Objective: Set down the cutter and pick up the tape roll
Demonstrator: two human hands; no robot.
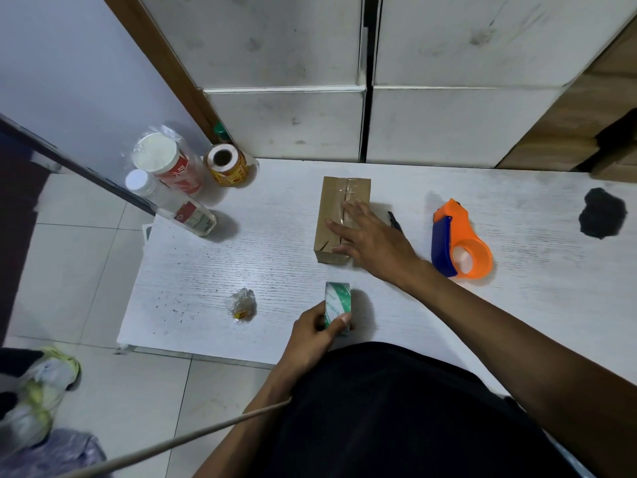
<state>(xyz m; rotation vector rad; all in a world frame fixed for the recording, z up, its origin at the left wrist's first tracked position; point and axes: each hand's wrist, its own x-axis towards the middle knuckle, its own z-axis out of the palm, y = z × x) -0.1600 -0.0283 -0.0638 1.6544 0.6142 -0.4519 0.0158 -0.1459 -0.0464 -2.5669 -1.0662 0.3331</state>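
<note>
A: What's nearest?

B: The left hand (315,327), at the table's (193,270) near edge. Its thumb and fingers pinch a green-and-white tape roll (337,305) that stands on edge on the table.

A: And to the left of that?

B: A crumpled wrapper (243,305), lying apart from the roll.

A: Farther in?

B: The right hand (370,236) lies flat, fingers straight and spread, pressing on the near right part of a brown box (336,208) at mid-table. It grips nothing. Clear tape runs along the box's top seam.

A: To the right?

B: An orange-and-blue dispenser (460,241), near the wrist but not touching it.

A: At the far left?

B: A bottle (172,203), a cup stack (169,165) and a label roll (227,167), by the wall.
</note>
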